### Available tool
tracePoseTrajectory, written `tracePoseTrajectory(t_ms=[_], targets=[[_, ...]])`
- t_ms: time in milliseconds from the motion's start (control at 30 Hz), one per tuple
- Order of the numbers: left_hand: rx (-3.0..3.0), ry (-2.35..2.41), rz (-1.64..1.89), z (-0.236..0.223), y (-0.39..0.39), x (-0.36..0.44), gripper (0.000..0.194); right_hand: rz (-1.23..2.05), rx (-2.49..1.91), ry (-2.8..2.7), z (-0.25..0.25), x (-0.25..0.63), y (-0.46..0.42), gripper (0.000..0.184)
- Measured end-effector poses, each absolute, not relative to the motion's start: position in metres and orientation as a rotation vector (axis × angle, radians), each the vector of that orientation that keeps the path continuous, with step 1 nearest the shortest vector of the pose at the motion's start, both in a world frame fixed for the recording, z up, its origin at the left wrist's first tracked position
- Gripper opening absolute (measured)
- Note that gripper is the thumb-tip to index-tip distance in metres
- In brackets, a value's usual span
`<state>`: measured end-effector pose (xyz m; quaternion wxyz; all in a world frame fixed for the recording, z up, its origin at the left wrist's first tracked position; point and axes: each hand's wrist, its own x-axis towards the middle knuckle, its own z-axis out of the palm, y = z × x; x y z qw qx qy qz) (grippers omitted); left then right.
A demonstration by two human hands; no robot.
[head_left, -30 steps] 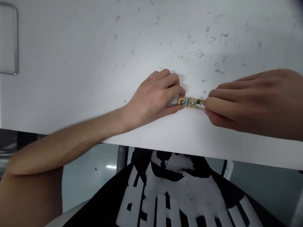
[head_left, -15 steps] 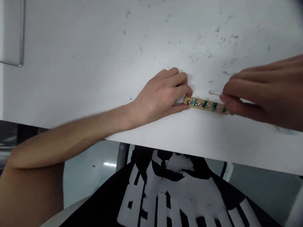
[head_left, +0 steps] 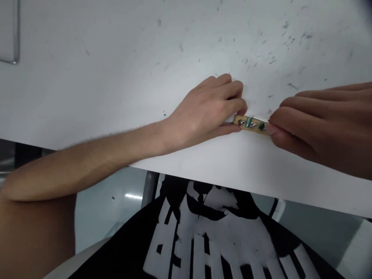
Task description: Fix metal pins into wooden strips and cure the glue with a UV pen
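A narrow tan strip board with green components and silver solder blobs lies flat on the white table, near its front edge. My left hand pinches the strip's left end between thumb and fingers. My right hand covers the strip's right end, fingertips pressed together on it; a thin pale sliver, perhaps a lead or tool tip, shows just above the strip, hard to make out.
A metal-rimmed tray corner sits at the far left of the table. The table surface carries small dark specks. Below the front edge are my black printed shirt and a chair frame.
My right hand had pulled back to the right, baring more of the strip, and has now come back over its right end. The view shifted slightly; the left hand keeps its hold.
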<state>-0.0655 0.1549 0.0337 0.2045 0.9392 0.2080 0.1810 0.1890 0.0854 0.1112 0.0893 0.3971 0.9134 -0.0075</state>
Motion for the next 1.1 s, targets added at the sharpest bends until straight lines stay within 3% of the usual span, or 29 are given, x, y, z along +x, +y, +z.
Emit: tracePoseTrajectory(t_ms=[133, 633, 1100], targets=[[2.613, 0.588, 0.523, 0.034, 0.154, -0.066, 0.031, 0.093, 1.056, 2.767, 0.112, 0.187, 0.087, 0.024], [2.619, 0.583, 0.533, 0.034, 0.155, -0.065, 0.028, 0.011, 0.958, 2.775, 0.116, 0.183, 0.080, 0.024], [2.636, 0.586, 0.553, 0.034, 0.153, -0.065, 0.026, -0.021, 1.105, 2.723, 0.111, 0.194, 0.094, 0.029]])
